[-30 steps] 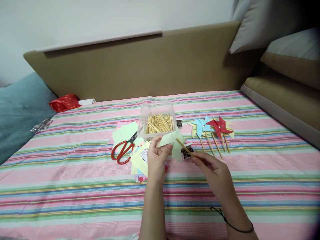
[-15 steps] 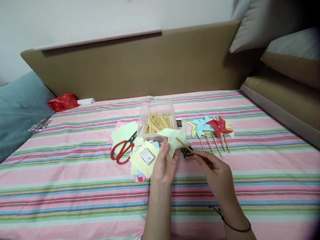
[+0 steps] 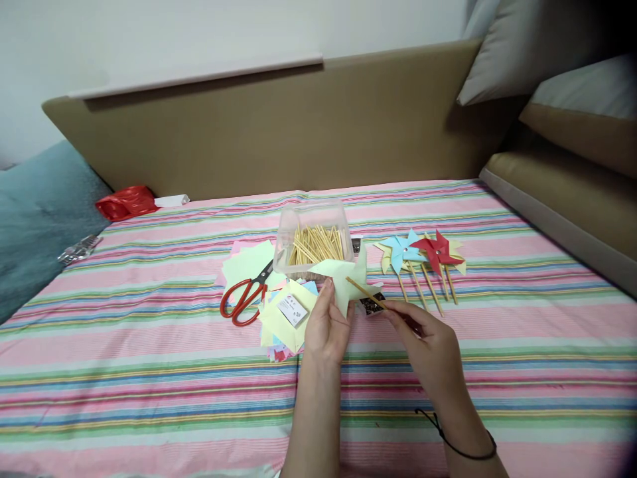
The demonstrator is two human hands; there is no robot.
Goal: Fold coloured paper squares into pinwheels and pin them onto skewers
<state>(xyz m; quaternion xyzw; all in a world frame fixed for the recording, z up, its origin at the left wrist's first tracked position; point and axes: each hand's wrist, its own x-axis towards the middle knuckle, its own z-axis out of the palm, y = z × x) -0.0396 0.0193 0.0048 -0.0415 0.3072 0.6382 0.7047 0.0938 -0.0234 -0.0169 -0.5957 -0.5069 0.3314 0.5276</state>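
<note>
A pale green paper pinwheel (image 3: 343, 282) is pinched in my left hand (image 3: 328, 326), thumb at its front and fingers behind. My right hand (image 3: 423, 335) grips the near end of a thin wooden stick (image 3: 365, 292). The stick's far tip lies over the middle of the pinwheel; whether the two are joined I cannot tell. Just behind the stick sits a small box of dark metal pieces (image 3: 372, 304), partly hidden. A clear plastic box (image 3: 281, 242) full of wooden sticks (image 3: 318, 245) stands beyond my hands.
Red-handled scissors (image 3: 243, 299) lie on the left beside green paper sheets (image 3: 251, 262). Nearer is a stack of coloured paper (image 3: 279, 325) topped by a white card (image 3: 292, 309). Several finished pinwheels (image 3: 405, 251) rest at right on the striped cloth (image 3: 199, 398). A red bag (image 3: 127, 202) sits far left.
The pinwheel has turned slightly to face me more, showing more of its blades. My right hand and the stick have shifted a little left.
</note>
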